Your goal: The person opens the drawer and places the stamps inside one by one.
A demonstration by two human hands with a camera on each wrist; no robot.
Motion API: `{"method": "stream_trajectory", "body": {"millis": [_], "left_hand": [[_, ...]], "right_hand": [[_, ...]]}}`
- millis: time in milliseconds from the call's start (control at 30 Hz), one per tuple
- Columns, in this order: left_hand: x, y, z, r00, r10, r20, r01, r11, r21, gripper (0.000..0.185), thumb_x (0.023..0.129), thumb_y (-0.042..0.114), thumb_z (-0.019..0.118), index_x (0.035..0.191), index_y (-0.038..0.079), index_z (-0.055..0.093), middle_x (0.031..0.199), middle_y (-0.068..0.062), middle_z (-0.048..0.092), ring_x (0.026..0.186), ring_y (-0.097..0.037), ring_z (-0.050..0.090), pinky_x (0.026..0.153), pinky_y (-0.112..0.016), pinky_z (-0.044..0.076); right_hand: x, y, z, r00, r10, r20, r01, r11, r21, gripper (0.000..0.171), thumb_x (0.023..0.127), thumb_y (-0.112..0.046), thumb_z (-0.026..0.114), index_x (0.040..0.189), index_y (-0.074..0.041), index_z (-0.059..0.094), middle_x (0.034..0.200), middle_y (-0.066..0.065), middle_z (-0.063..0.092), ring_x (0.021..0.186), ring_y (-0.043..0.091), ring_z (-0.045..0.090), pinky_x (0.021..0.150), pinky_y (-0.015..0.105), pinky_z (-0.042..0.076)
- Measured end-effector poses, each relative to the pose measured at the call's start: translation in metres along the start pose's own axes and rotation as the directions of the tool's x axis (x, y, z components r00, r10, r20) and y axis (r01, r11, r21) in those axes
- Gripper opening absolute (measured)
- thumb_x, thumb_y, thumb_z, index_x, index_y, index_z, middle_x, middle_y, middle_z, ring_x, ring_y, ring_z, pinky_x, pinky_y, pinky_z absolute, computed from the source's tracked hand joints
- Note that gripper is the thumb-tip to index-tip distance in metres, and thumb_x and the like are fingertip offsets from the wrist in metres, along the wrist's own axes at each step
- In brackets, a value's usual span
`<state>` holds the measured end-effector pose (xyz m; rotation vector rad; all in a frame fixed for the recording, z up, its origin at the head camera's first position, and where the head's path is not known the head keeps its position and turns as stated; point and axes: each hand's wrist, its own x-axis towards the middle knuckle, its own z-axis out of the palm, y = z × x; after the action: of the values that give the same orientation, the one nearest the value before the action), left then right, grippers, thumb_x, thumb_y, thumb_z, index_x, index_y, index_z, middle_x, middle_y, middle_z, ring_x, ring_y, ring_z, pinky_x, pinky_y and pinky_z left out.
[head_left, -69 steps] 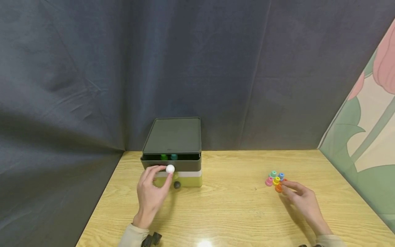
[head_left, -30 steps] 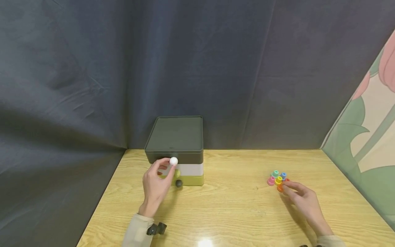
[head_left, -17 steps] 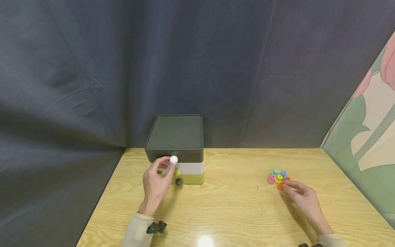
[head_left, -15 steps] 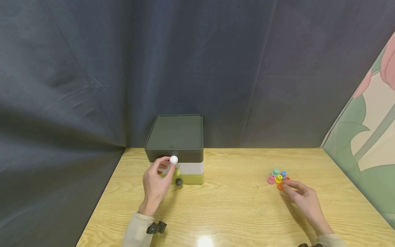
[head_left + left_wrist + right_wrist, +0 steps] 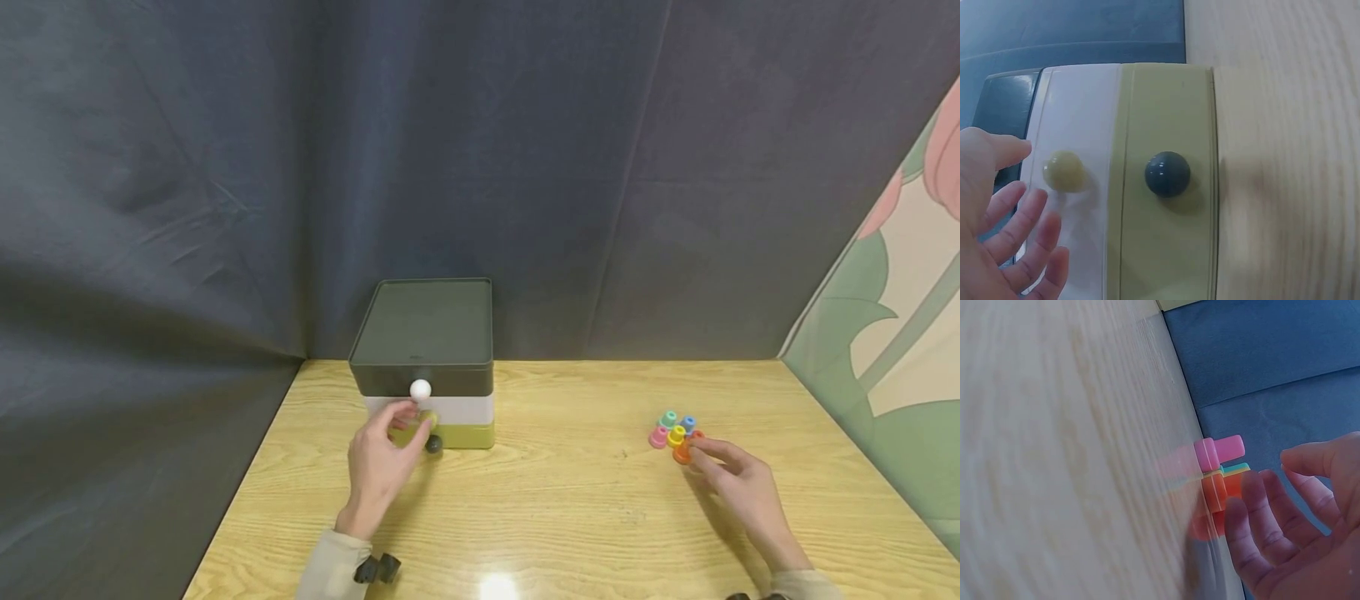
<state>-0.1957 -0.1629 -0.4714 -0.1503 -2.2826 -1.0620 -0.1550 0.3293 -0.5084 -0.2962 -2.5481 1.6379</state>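
We see a table [image 5: 555,500]; a drawer box [image 5: 431,321] on it; the left hand [image 5: 377,467], thumb and fingers apart, and right hand [image 5: 738,487], thumb near forefinger, loosely curled; just beside them, respectively, a yellow knob [image 5: 1065,172] and an orange peg [image 5: 681,452].

The box [image 5: 433,325], left of centre in the head view, looks like smooth plastic with a matt dark top. In the left wrist view its white drawer [image 5: 1075,112] and green drawer [image 5: 1166,112] have a satin sheen; the dark knob [image 5: 1167,174] is glossy, the yellow knob [image 5: 1064,171] smooth and softer in shine. The pegs [image 5: 1229,449], right in the head view, look like smooth plastic. The table [image 5: 562,500] is wood-grained, with glare at lower centre. Behind hangs creased, matt cloth [image 5: 465,167].
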Motion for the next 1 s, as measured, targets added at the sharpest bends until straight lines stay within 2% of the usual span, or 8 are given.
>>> {"method": "stream_trajectory", "body": {"millis": [233, 533, 767, 1000], "left_hand": [[-0.0040, -0.0016, 0.0045, 0.999, -0.023, 0.041, 0.020, 0.997, 0.078, 0.026, 0.086, 0.032, 0.090, 0.106, 0.020, 0.079, 0.101, 0.005, 0.080, 0.085, -0.016, 0.074, 0.073, -0.037, 0.054], [-0.0054, -0.0036, 0.0077, 0.997, -0.039, 0.072, 0.030, 0.991, 0.131, 0.028, 0.085, 0.032, 0.090, 0.107, 0.020, 0.079, 0.107, 0.002, 0.081, 0.083, -0.019, 0.074, 0.068, -0.040, 0.055], [-0.0058, -0.0035, 0.0086, 0.997, -0.045, 0.065, 0.035, 0.989, 0.147, 0.027, 0.085, 0.033, 0.089, 0.107, 0.019, 0.079, 0.101, 0.001, 0.082, 0.080, -0.020, 0.074, 0.066, -0.040, 0.054], [-0.0063, -0.0024, 0.0082, 0.998, -0.039, 0.047, 0.031, 0.988, 0.153, 0.026, 0.084, 0.032, 0.090, 0.105, 0.020, 0.080, 0.095, 0.002, 0.082, 0.075, -0.015, 0.072, 0.064, -0.039, 0.053]], "right_hand": [[0.0015, 0.0005, 0.0003, 1.000, -0.013, -0.004, 0.013, 0.999, 0.042, 0.055, 0.106, -0.036, 0.068, 0.137, 0.009, 0.063, 0.101, -0.039, 0.066, 0.087, 0.003, 0.077, 0.076, 0.023, 0.062], [0.0017, 0.0021, -0.0005, 1.000, 0.001, -0.001, -0.001, 1.000, 0.029, 0.054, 0.106, -0.037, 0.068, 0.137, 0.007, 0.064, 0.099, -0.042, 0.064, 0.087, 0.001, 0.076, 0.076, 0.022, 0.062], [0.0018, 0.0015, 0.0001, 1.000, 0.025, -0.004, -0.025, 1.000, 0.018, 0.053, 0.107, -0.035, 0.067, 0.139, 0.007, 0.063, 0.099, -0.042, 0.062, 0.087, -0.001, 0.075, 0.077, 0.023, 0.062], [-0.0002, -0.0008, -0.0009, 1.000, 0.012, -0.006, -0.012, 0.999, 0.029, 0.054, 0.106, -0.036, 0.067, 0.137, 0.007, 0.064, 0.099, -0.041, 0.064, 0.088, -0.001, 0.075, 0.076, 0.023, 0.062]]}}
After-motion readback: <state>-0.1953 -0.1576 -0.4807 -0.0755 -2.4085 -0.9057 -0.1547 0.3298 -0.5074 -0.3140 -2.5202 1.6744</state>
